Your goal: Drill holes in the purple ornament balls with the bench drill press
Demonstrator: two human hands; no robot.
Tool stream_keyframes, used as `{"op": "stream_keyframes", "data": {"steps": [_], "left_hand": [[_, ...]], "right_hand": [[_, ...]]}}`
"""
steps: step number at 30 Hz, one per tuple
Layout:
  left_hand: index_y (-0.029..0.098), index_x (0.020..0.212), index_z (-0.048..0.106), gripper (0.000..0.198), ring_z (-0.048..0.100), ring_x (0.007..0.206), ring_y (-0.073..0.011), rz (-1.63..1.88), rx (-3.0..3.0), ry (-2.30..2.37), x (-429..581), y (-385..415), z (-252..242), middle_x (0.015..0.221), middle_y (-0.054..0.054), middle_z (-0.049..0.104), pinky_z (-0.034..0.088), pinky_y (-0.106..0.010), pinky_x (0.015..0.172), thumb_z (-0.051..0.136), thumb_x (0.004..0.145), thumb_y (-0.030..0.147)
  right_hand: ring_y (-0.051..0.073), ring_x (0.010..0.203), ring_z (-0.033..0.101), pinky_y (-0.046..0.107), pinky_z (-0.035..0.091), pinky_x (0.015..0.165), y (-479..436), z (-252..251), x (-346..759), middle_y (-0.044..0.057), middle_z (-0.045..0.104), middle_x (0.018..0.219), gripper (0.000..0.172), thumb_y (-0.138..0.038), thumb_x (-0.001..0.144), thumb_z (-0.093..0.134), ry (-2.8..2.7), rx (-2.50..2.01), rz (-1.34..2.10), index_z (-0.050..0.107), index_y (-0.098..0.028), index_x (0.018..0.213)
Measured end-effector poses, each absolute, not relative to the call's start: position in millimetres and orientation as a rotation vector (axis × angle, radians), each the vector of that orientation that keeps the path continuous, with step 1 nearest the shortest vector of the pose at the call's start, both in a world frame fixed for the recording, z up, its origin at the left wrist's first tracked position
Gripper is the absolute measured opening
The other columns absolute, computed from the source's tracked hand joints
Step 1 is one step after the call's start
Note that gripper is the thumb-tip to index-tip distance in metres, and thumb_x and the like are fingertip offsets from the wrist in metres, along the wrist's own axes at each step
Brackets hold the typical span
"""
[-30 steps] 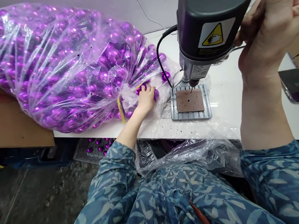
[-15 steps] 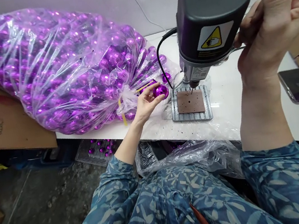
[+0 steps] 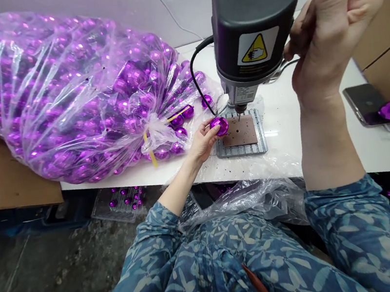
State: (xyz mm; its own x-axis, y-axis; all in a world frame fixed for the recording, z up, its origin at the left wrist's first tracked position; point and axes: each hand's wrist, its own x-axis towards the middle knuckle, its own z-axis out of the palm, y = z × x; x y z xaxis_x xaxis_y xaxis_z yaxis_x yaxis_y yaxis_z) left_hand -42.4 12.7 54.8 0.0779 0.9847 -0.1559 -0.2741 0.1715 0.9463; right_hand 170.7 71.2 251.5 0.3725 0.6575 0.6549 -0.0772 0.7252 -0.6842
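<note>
Clear plastic is wrapping a bulging bag (image 3: pixel 71 91) of purple balls, lying left of the black drill (image 3: pixel 252 18). Beside the drill's head the right hand (image 3: pixel 335 30) is curling its fingers; whether they are gripping a handle I cannot tell. Beneath, a ridged base (image 3: pixel 259 131) is supporting a brown pad (image 3: pixel 248 136). The left hand (image 3: pixel 202 144) is pinching one faceted ball (image 3: pixel 222 128) between thumb and fingertips, over the pad's left edge; contact is unclear. Good handling is probably calling for a steady pinch, fingertips staying well clear of the thin bit (image 3: pixel 239 117).
</note>
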Motion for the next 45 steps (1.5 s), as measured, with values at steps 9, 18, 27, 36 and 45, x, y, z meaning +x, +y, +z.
{"op": "stream_keyframes", "data": {"steps": [9, 18, 27, 36, 45], "left_hand": [[0.021, 0.133, 0.079, 0.059, 0.079, 0.116, -0.025, 1.206, 1.112, 1.184, -17.6, 31.0, 25.4, 0.127, -0.01, 0.086, 0.063, -0.042, 0.109, 0.099, 0.084, 0.045], [0.022, 0.135, 0.08, 0.055, 0.078, 0.125, -0.031, 1.157, 1.289, 1.239, -9.6, 40.8, 22.6, 0.135, -0.011, 0.084, 0.063, -0.049, 0.114, 0.097, 0.086, 0.042], [0.026, 0.132, 0.081, 0.057, 0.077, 0.126, -0.0321, 1.165, 1.401, 1.255, -4.7, 40.4, 17.2, 0.132, -0.009, 0.084, 0.062, -0.054, 0.117, 0.102, 0.083, 0.044], [0.025, 0.136, 0.075, 0.057, 0.071, 0.128, -0.0341, 1.056, 1.725, 1.304, 0.6, 23.3, 32.4, 0.124, -0.011, 0.081, 0.056, -0.056, 0.118, 0.099, 0.085, 0.032], [0.026, 0.137, 0.074, 0.057, 0.068, 0.137, -0.035, 1.099, 1.769, 1.327, 6.6, 22.1, 26.7, 0.14, -0.012, 0.08, 0.051, -0.054, 0.123, 0.098, 0.086, 0.036]], "right_hand": [[0.006, 0.04, 0.033, 0.033, 0.024, 0.039, 71.7, 250.4, 171.9, -0.006, 0.032, 0.05, 0.07, -0.088, 0.068, 0.064, -1.152, -0.661, 0.46, 0.031, -0.026, 0.065], [0.007, 0.04, 0.034, 0.034, 0.024, 0.04, 75.5, 248.5, 173.5, -0.007, 0.031, 0.05, 0.077, -0.097, 0.062, 0.062, -1.15, -0.627, 0.487, 0.032, -0.026, 0.067], [0.007, 0.04, 0.035, 0.035, 0.022, 0.041, 71.7, 249.6, 172.3, -0.008, 0.033, 0.051, 0.074, -0.091, 0.064, 0.064, -1.139, -0.616, 0.493, 0.031, -0.025, 0.068], [0.005, 0.041, 0.037, 0.029, 0.024, 0.042, 70.8, 249.7, 171.9, -0.007, 0.036, 0.052, 0.073, -0.088, 0.067, 0.062, -1.152, -0.624, 0.466, 0.029, -0.023, 0.068], [0.006, 0.041, 0.034, 0.033, 0.023, 0.041, 71.5, 249.7, 172.0, -0.007, 0.033, 0.052, 0.079, -0.098, 0.063, 0.057, -1.156, -0.654, 0.452, 0.027, -0.025, 0.069]]}}
